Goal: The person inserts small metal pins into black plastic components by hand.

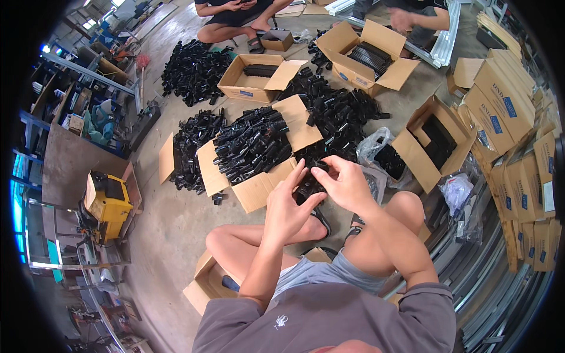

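In front of my knees, my left hand [287, 205] curves round a small black plastic part [307, 189], thumb on its near side and fingers on its far side. My right hand [344, 183] pinches at the part's upper end, thumb and index finger close together. The fingers hide much of the part, so its exact kind does not show. Just beyond my hands stands an open cardboard box [254, 191], heaped with black plastic parts [250, 141]. Loose piles of similar black parts [347, 115] lie on the floor beside and behind it.
At the right an open carton [412, 159] holds black pieces, near a clear plastic bag [376, 144]. Stacked cartons [500, 100] and long metal profiles [471, 282] line that side. A yellow machine [109, 206] stands left. Two people sit beyond further open boxes [250, 88].
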The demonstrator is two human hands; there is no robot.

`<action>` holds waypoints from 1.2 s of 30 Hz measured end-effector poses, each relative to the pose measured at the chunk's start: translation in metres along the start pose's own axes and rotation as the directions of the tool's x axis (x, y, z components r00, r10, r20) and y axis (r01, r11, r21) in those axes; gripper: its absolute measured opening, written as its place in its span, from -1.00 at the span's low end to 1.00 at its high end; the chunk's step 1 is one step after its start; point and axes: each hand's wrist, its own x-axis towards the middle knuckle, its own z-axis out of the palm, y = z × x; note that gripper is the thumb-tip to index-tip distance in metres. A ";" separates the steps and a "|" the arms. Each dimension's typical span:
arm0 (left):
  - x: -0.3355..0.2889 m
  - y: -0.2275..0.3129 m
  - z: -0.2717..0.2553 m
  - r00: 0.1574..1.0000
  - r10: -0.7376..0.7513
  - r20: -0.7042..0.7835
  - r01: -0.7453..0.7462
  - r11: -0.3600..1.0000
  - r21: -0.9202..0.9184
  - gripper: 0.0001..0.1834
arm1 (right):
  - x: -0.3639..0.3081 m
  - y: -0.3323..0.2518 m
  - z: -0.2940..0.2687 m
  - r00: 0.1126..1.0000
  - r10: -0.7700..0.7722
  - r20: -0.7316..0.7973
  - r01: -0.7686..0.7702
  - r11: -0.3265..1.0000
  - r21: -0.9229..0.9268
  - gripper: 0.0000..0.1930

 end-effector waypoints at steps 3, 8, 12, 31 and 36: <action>-0.006 -0.002 -0.005 0.998 0.023 0.050 -0.008 0.958 -0.287 -0.22 | -0.003 -0.007 0.001 0.999 0.034 0.030 -0.036 0.997 0.065 -0.64; 0.009 -0.049 -0.013 0.992 -0.079 0.097 0.117 0.860 -0.496 -0.40 | -0.001 -0.009 0.003 0.993 0.055 0.103 -0.072 0.983 0.171 -0.69; 0.005 -0.073 0.008 0.909 -0.179 0.376 0.411 0.525 -0.745 -0.40 | -0.001 -0.005 0.004 0.993 0.030 0.111 -0.041 0.994 0.105 -0.68; -0.027 -0.118 0.040 0.775 -0.480 0.412 0.469 -0.001 -0.883 -0.45 | 0.015 0.049 -0.152 0.896 -0.056 -0.441 0.085 0.995 0.046 -0.77; -0.030 -0.134 0.041 0.747 -0.479 0.461 0.479 -0.092 -0.873 -0.56 | -0.002 0.250 -0.124 0.939 0.343 -0.035 -0.321 0.834 -0.448 -0.81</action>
